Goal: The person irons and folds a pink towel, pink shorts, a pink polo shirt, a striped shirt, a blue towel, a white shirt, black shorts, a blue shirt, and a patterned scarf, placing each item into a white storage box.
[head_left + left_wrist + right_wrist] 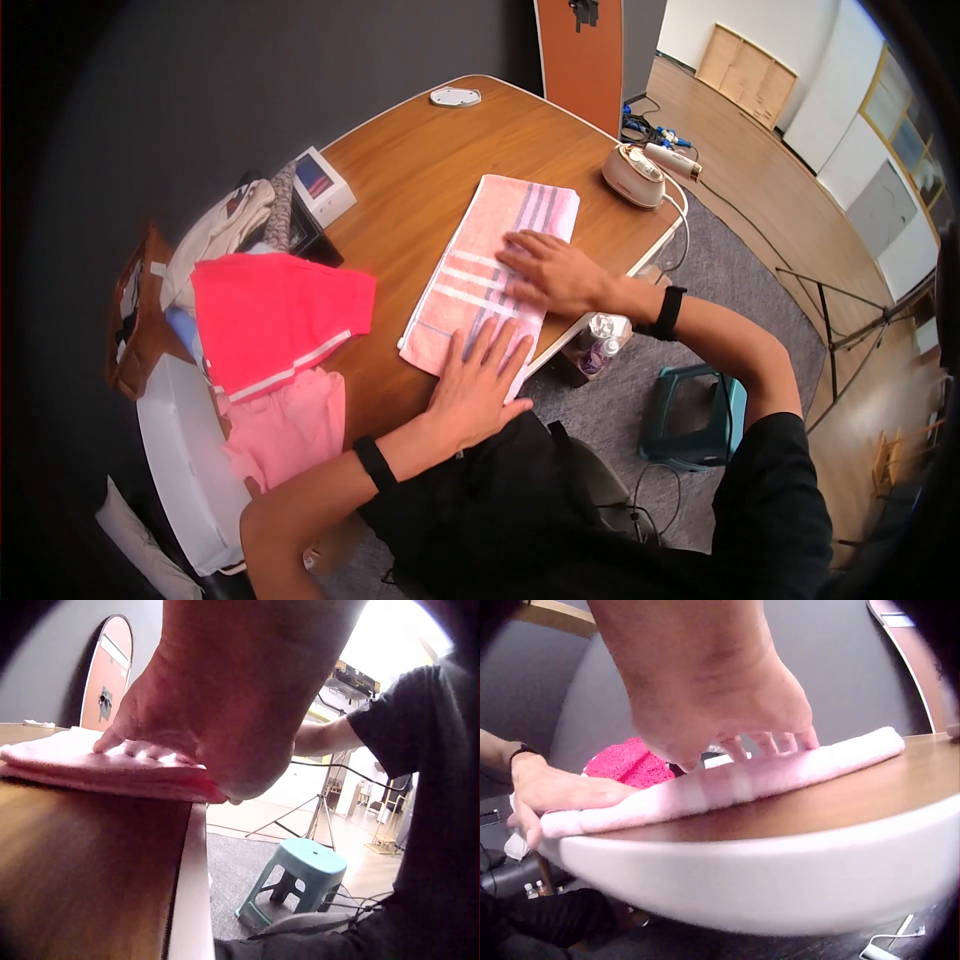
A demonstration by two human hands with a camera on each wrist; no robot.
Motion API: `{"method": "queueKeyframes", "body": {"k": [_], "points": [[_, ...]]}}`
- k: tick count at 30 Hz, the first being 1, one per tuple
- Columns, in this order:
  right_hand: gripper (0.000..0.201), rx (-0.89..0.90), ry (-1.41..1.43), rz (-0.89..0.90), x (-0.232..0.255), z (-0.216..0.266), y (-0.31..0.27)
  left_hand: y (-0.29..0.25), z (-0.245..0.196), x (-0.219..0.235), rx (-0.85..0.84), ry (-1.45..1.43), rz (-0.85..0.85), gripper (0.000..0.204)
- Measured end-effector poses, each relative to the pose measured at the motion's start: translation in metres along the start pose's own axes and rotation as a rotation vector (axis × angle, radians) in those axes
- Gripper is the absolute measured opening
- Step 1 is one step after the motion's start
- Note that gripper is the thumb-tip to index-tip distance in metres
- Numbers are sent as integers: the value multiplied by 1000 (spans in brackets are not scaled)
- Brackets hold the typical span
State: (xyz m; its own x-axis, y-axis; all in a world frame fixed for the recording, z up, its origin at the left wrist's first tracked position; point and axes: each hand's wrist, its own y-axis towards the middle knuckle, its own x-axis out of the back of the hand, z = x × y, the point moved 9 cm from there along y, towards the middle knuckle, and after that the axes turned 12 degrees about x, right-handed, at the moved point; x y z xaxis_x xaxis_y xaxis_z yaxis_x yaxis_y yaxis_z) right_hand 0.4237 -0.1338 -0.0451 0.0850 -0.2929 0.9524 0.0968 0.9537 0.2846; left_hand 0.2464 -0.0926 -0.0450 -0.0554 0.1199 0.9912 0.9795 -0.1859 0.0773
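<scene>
A folded pink towel with white and grey-purple stripes lies flat on the wooden table near its right edge. My left hand rests on the towel's near end with fingers spread and straight. Farther up, my right hand lies on the towel's right half, fingers extended and slightly blurred. In the right wrist view the towel shows as a thick folded layer along the table's edge, with the right fingertips touching its top. Neither hand grips anything.
Left of the towel are a bright pink cloth, a light pink cloth and a white box. A garment steamer stands at the right edge. A teal stool is on the floor beside bottles.
</scene>
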Motion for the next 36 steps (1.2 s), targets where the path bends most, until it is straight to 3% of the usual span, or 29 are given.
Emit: {"method": "queueKeyframes", "body": {"k": [2,7,13,14,17,19,21,23,25,28,31,33,36], "points": [[75,-117,-71,107,-1,5,-11,-5,2,-4,1,67,29,98],[90,-404,-174,91,0,-59,-43,-6,-1,-12,38,100,87,108],[90,-555,-145,132,17,-107,-61,-14,2,-4,12,57,59,95],[86,-536,-126,120,27,-109,-64,-17,2,4,6,-10,15,83],[69,-330,-452,-153,81,-102,-61,-23,1,11,-32,25,0,72],[52,-346,-523,-314,142,-101,-60,-26,-1,8,-44,61,-44,66],[48,-431,-726,-382,177,-119,-68,-28,-3,2,-43,118,-80,61],[53,-728,-607,-72,169,-172,-87,-26,-6,-5,-34,193,-117,57],[52,-733,-616,83,163,-182,-94,-22,-5,-7,-27,177,-130,56],[51,-988,-203,339,150,-201,-109,-12,-3,-7,-28,154,-165,57],[51,-950,-94,204,158,-185,-107,-10,-5,-2,-32,156,-224,54],[50,-724,-317,141,165,-161,-92,-12,-8,-3,-13,192,-212,51],[53,-714,-84,113,165,-106,-64,-13,-20,-1,-83,327,-291,45]]}}
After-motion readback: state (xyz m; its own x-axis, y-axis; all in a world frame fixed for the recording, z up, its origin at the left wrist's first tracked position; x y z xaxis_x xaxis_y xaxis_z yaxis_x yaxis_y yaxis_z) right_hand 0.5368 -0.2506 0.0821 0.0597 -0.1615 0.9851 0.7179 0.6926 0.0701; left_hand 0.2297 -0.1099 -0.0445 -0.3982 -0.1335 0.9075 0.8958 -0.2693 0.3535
